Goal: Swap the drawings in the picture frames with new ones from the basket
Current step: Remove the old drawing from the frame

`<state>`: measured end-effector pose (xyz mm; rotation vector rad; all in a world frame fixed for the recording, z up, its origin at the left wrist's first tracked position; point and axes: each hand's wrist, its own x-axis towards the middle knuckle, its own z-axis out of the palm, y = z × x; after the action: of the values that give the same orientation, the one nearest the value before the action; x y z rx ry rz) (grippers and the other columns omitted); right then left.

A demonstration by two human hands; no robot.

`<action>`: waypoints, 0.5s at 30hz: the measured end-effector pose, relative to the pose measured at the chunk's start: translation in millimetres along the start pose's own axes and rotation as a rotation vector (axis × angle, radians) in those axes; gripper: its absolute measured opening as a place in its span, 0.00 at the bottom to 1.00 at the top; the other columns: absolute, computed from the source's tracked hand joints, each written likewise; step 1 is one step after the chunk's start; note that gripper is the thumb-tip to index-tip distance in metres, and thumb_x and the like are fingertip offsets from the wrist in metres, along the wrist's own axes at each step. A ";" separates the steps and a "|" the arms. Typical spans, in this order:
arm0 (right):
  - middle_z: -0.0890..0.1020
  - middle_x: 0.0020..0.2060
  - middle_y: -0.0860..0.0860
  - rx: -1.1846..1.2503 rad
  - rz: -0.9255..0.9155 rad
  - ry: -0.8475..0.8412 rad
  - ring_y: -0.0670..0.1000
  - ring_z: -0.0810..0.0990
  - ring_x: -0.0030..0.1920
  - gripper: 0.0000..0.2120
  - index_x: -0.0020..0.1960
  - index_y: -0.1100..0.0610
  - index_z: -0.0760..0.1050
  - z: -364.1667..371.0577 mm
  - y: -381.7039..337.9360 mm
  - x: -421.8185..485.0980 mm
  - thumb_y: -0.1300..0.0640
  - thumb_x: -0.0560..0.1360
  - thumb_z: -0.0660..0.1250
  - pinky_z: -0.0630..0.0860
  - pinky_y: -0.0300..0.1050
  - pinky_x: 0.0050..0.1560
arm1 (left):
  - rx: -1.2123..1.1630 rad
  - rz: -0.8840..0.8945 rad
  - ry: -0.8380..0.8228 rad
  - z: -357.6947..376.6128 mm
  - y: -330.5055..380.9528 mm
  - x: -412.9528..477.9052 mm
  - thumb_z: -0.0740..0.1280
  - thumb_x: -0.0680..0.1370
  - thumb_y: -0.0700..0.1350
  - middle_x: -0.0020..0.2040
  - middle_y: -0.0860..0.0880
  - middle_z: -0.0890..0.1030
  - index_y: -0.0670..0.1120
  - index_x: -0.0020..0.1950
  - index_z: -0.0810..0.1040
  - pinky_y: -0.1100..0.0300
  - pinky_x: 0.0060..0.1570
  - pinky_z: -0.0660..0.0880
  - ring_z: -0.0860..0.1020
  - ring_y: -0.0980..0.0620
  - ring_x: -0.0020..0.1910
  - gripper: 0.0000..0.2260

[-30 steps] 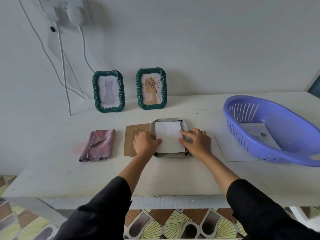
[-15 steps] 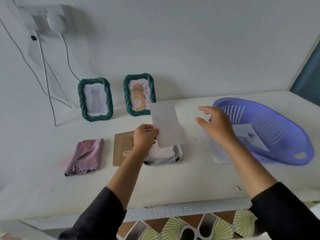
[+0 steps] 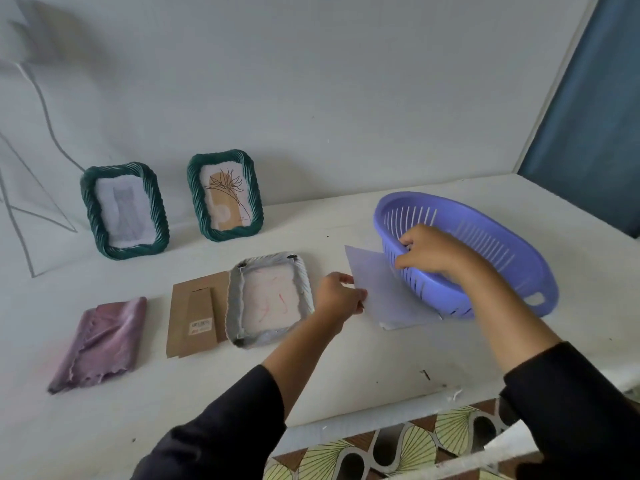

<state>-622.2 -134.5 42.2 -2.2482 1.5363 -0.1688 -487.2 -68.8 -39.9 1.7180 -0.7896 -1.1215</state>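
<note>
One pale wall [image 3: 311, 81] across the whole back, thin white cables [image 3: 45, 109] trailing down at far left, a dark blue panel [image 3: 595, 116] closing the right side. Below, a white tabletop [image 3: 346, 368], scuffed, chipped along the near edge. Under that edge, floor tiles [image 3: 381, 452] in a fan pattern of yellow-green, brown and grey.

On the right of the surface, a purple slotted basket [image 3: 519, 271], with the right hand [image 3: 429, 251] gripping its near rim, fingers curled over the edge.

At the back, upright against the wall, two green frames: the left frame [image 3: 157, 206] around a faint grey drawing [image 3: 124, 209], the right frame [image 3: 254, 199] around a flower drawing [image 3: 227, 197] on tan.

Front left, a folded mauve cloth [image 3: 100, 344]. Beside it, flat, a brown cardboard backing [image 3: 197, 313], touching the third frame [image 3: 233, 306]: face down, back open, a pink-marked sheet [image 3: 270, 299] inside.

Between that frame and the basket, a plain pale sheet [image 3: 384, 289], right part hidden by the basket, left edge pinched by the left hand [image 3: 337, 299]. Black sleeves [image 3: 214, 441] on both arms.
</note>
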 end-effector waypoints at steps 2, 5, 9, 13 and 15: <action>0.57 0.27 0.51 0.038 -0.010 -0.010 0.51 0.57 0.30 0.21 0.29 0.54 0.54 -4.0 0.2 0.2 0.62 0.68 0.68 0.51 0.44 0.32 | 0.011 -0.003 -0.019 8.4 4.1 3.0 0.66 0.73 0.33 0.33 0.45 0.75 0.41 0.50 0.70 0.54 0.41 0.79 0.74 0.50 0.28 0.09; 0.58 0.28 0.52 0.080 -0.020 -0.026 0.52 0.58 0.31 0.21 0.29 0.55 0.56 -3.7 -0.5 -0.6 0.61 0.68 0.68 0.52 0.44 0.32 | 0.018 -0.012 -0.034 17.9 6.6 5.7 0.66 0.73 0.33 0.39 0.43 0.77 0.41 0.52 0.69 0.48 0.49 0.80 0.77 0.48 0.31 0.10; 0.71 0.34 0.63 0.067 -0.005 -0.080 0.57 0.73 0.36 0.15 0.45 0.71 0.74 3.7 -1.3 -1.4 0.58 0.69 0.70 0.68 0.46 0.35 | 0.064 -0.006 -0.015 26.7 5.5 6.2 0.67 0.72 0.34 0.47 0.40 0.78 0.41 0.53 0.69 0.48 0.48 0.80 0.78 0.46 0.33 0.12; 0.67 0.31 0.54 0.051 -0.050 -0.108 0.53 0.67 0.32 0.12 0.40 0.59 0.69 10.3 -0.3 -1.0 0.54 0.70 0.70 0.60 0.44 0.32 | 0.271 0.062 0.018 28.1 5.4 4.0 0.69 0.73 0.40 0.56 0.39 0.78 0.39 0.60 0.70 0.54 0.46 0.76 0.79 0.43 0.46 0.18; 0.71 0.32 0.52 0.123 -0.041 -0.150 0.51 0.70 0.30 0.14 0.41 0.58 0.70 3.8 2.4 0.0 0.48 0.73 0.68 0.64 0.42 0.32 | 0.516 0.112 0.059 26.4 6.4 3.6 0.69 0.74 0.47 0.61 0.40 0.74 0.37 0.64 0.68 0.55 0.53 0.72 0.75 0.42 0.59 0.23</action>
<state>-623.1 -134.3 37.8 -2.1455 1.3661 -0.1011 -510.4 -83.3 -39.8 2.0836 -1.1970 -0.8292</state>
